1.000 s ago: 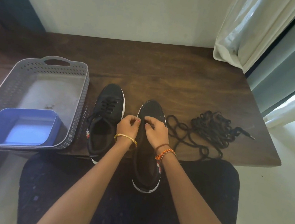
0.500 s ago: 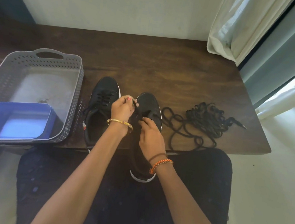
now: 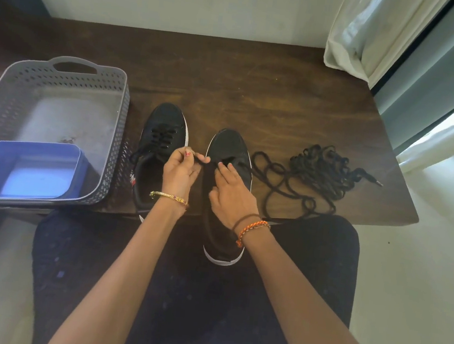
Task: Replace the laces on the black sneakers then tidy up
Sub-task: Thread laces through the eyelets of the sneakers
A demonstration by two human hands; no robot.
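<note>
The lace could slip from the pinch or snag on the loose tangle of black laces lying right of the unlaced black canvas sneaker on the dark wooden table, whose heel overhangs the near edge and might tip. The left hand is curled, thumb and forefinger pinching a thin black lace above that sneaker. The right hand rests on its tongue area, fingers fairly straight, seemingly steadying it. The laced black sneaker sits just left.

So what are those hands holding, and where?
The left hand pinches a black lace between thumb and fingertips over the right sneaker. The right hand rests on that sneaker, holding nothing clearly.
</note>
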